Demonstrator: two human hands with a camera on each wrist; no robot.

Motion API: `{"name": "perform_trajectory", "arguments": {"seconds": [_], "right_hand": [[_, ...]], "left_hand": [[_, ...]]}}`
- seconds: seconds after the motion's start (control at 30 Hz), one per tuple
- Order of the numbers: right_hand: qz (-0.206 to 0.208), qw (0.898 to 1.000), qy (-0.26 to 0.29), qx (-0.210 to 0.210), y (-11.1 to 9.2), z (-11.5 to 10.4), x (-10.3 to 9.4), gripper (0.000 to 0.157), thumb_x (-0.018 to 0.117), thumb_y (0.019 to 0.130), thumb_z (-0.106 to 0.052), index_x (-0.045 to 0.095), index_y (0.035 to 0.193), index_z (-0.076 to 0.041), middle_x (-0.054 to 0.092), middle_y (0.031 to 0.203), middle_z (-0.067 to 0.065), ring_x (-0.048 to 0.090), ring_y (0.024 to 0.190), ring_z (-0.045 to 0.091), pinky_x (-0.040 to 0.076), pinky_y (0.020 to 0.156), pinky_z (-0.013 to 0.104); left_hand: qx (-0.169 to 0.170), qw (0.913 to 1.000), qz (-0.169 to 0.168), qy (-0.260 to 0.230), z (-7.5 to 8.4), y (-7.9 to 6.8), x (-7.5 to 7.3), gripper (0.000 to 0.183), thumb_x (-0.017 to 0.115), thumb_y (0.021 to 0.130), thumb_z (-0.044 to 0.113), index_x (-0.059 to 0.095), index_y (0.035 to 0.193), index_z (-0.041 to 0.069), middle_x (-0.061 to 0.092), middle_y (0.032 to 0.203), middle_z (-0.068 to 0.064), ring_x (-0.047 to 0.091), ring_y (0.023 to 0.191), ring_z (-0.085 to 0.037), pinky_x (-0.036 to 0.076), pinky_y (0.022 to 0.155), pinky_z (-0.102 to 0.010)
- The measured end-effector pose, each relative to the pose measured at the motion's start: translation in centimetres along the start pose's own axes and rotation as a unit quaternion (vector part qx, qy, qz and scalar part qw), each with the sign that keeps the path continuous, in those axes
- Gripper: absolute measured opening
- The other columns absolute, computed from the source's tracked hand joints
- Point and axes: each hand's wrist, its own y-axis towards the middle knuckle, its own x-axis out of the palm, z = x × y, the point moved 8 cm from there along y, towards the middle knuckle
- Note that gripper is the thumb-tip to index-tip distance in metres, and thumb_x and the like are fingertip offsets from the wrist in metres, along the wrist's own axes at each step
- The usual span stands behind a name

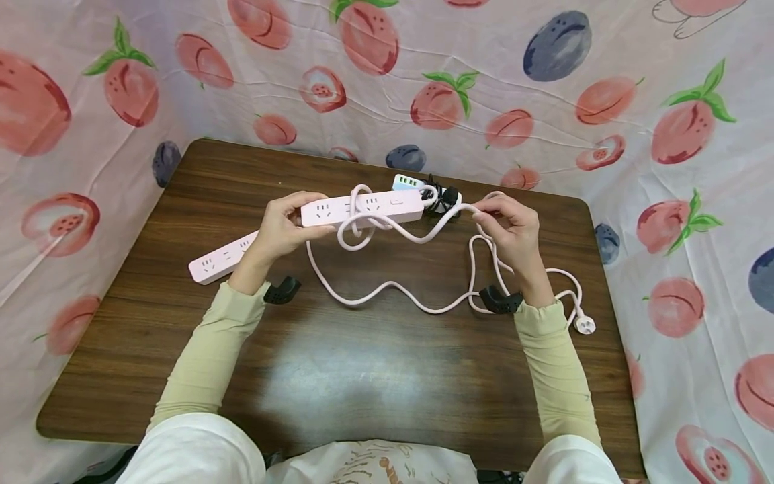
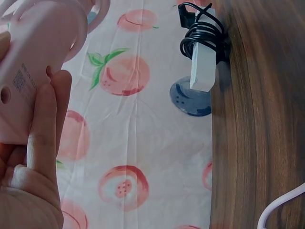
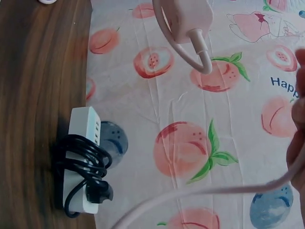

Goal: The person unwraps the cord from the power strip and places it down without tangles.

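Observation:
In the head view my left hand (image 1: 283,227) grips the left end of a pale pink power strip (image 1: 396,203), raised over the table with its sockets in view. The strip's underside (image 2: 35,52), with a printed code, shows in the left wrist view. Its cord (image 1: 432,235) loops around the strip's middle and runs right. My right hand (image 1: 514,227) pinches this cord between thumb and fingers; the right wrist view shows the hand (image 3: 298,124) only at its edge. A second pink power strip (image 1: 219,259) lies on the table, partly hidden behind the left hand.
A white strip (image 2: 204,71) wrapped in black cable (image 3: 81,160) stands at the table's back edge. Pink cord (image 1: 390,284) lies in curves across the wooden table (image 1: 338,376), ending in a plug (image 1: 584,325) at right. A fruit-printed cloth (image 1: 544,134) hangs behind.

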Motion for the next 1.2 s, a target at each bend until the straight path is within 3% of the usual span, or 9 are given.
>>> {"name": "perform_trajectory", "arguments": {"seconds": [0.1, 0.5, 0.7, 0.87, 1.0, 1.2], "right_hand": [[-0.038, 0.999, 0.02, -0.004, -0.3, 0.0, 0.5, 0.011, 0.068, 0.079, 0.009, 0.063, 0.081, 0.018, 0.064, 0.078, 0.012, 0.056, 0.08, 0.017, 0.045, 0.061, 0.019], [-0.123, 0.991, -0.055, 0.013, -1.6, 1.5, 1.5, 0.007, 0.072, 0.077, 0.006, 0.071, 0.083, 0.005, 0.068, 0.076, 0.005, 0.054, 0.072, 0.008, 0.043, 0.063, 0.019], [-0.146, 0.979, -0.138, 0.043, -1.8, 3.0, 1.9, 0.01, 0.073, 0.075, 0.007, 0.072, 0.083, 0.002, 0.066, 0.071, 0.006, 0.056, 0.064, 0.002, 0.044, 0.059, 0.012], [-0.177, 0.957, -0.226, 0.046, -1.8, 3.7, 2.5, 0.009, 0.076, 0.073, 0.004, 0.073, 0.08, 0.0, 0.066, 0.067, 0.005, 0.049, 0.057, 0.008, 0.037, 0.055, 0.017], [-0.201, 0.935, -0.289, 0.045, -2.0, 4.6, 3.0, 0.007, 0.076, 0.074, 0.001, 0.072, 0.078, -0.002, 0.067, 0.068, 0.005, 0.053, 0.057, 0.013, 0.039, 0.057, 0.026], [-0.213, 0.876, -0.428, 0.057, -2.1, 5.9, 3.4, 0.004, 0.074, 0.075, -0.006, 0.071, 0.078, -0.005, 0.068, 0.07, 0.008, 0.06, 0.059, 0.023, 0.039, 0.059, 0.042]], "left_hand": [[0.007, 0.9999, 0.01, 0.006, 0.0, -0.1, -0.3, 0.045, 0.072, 0.06, -0.026, 0.06, 0.102, -0.019, 0.063, 0.086, 0.005, 0.053, 0.069, -0.004, 0.045, 0.055, -0.013], [0.013, 0.9992, 0.032, 0.021, 0.1, -0.3, -1.0, 0.043, 0.076, 0.061, -0.021, 0.062, 0.101, -0.016, 0.063, 0.087, 0.004, 0.053, 0.068, -0.005, 0.045, 0.055, -0.013], [0.004, 0.9992, 0.035, 0.018, 0.9, -0.6, -0.9, 0.042, 0.072, 0.061, -0.026, 0.059, 0.101, -0.021, 0.062, 0.087, 0.003, 0.052, 0.068, -0.002, 0.044, 0.056, -0.012], [0.008, 0.9993, 0.032, 0.019, 2.6, -0.8, -0.6, 0.041, 0.071, 0.062, -0.026, 0.057, 0.1, -0.023, 0.062, 0.086, 0.003, 0.052, 0.067, -0.001, 0.044, 0.056, -0.011], [0.018, 0.9992, 0.032, 0.018, 2.7, -0.9, -0.7, 0.04, 0.071, 0.061, -0.026, 0.057, 0.099, -0.023, 0.062, 0.087, 0.003, 0.052, 0.068, -0.001, 0.044, 0.056, -0.011], [0.023, 0.9993, 0.027, 0.012, 1.5, -0.9, -1.0, 0.041, 0.07, 0.06, -0.028, 0.058, 0.099, -0.023, 0.063, 0.088, 0.004, 0.052, 0.069, -0.001, 0.044, 0.057, -0.011]]}}
